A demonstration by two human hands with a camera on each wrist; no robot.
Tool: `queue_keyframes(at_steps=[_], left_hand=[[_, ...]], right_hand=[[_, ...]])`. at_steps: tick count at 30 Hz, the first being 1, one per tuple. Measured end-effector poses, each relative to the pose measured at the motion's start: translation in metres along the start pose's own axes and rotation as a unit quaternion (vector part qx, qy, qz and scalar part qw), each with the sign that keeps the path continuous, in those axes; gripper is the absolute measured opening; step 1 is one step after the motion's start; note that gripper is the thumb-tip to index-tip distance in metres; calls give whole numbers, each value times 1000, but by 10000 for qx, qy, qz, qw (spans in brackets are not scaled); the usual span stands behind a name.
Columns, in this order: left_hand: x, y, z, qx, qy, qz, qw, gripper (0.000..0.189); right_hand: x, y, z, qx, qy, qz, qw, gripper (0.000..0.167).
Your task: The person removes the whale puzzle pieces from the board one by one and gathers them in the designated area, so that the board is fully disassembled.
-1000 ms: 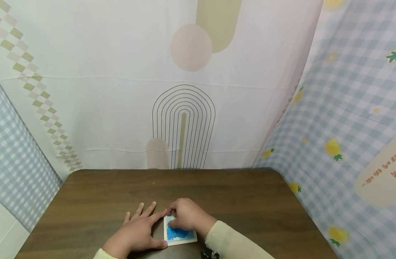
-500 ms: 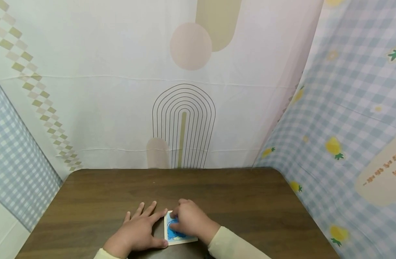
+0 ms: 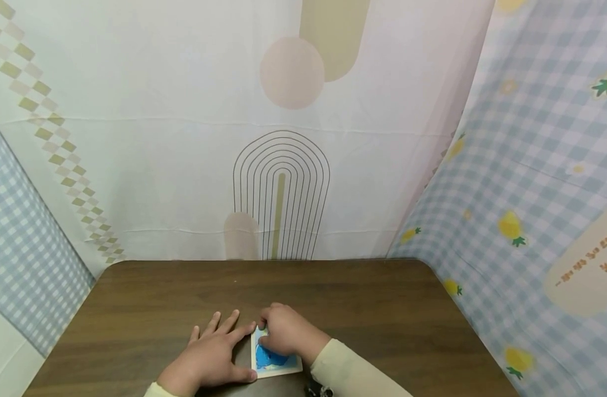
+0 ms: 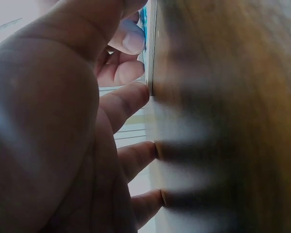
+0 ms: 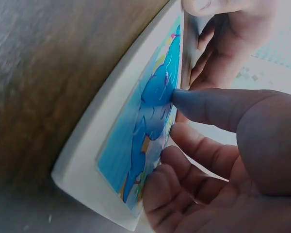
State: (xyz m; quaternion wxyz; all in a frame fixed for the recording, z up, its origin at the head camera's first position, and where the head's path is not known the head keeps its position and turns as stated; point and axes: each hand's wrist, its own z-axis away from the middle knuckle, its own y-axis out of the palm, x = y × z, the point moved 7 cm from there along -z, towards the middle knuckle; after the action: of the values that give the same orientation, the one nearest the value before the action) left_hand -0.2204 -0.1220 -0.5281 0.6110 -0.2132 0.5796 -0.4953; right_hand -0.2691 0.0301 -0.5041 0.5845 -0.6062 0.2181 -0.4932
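Observation:
A small flat picture board [image 3: 273, 364] with a cream border and a blue cartoon picture lies near the front of the table. My left hand [image 3: 206, 353] is spread on the tabletop at its left. Its thumb and index fingertips meet the board's left edge. From the right, my right hand [image 3: 286, 331] reaches over the board and covers its upper right part. In the right wrist view, the right thumb [image 5: 203, 108] touches the blue picture [image 5: 155, 102], and the bent fingers [image 5: 184, 179] rest along its far side, apart from the thumb. No lifted piece shows between them.
The brown wooden table [image 3: 383, 309] extends behind and to both sides of the board. A pale patterned curtain [image 3: 184, 165] hangs behind it, with a blue checked cloth [image 3: 482, 220] at right. A dark object [image 3: 318, 390] shows below the right sleeve [image 3: 353, 369].
My right hand shifts slightly right and toward me, then back to the upper left over the picture. The left hand and board stay nearly still.

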Motion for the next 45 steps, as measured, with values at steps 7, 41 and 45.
queue_keyframes(at_steps=[7,41,45], left_hand=[[0,-1,0,-7,0,29,10000,102],[2,2,-3,-35,-28,19,10000,103],[3,2,-2,-31,-19,46,10000,103]], right_hand=[[-3,0,-2,-50,-69,-232,9997,14],[-11,1,-4,296,196,-1245,9916,14],[-9,1,-6,416,235,-1298,9904,15]])
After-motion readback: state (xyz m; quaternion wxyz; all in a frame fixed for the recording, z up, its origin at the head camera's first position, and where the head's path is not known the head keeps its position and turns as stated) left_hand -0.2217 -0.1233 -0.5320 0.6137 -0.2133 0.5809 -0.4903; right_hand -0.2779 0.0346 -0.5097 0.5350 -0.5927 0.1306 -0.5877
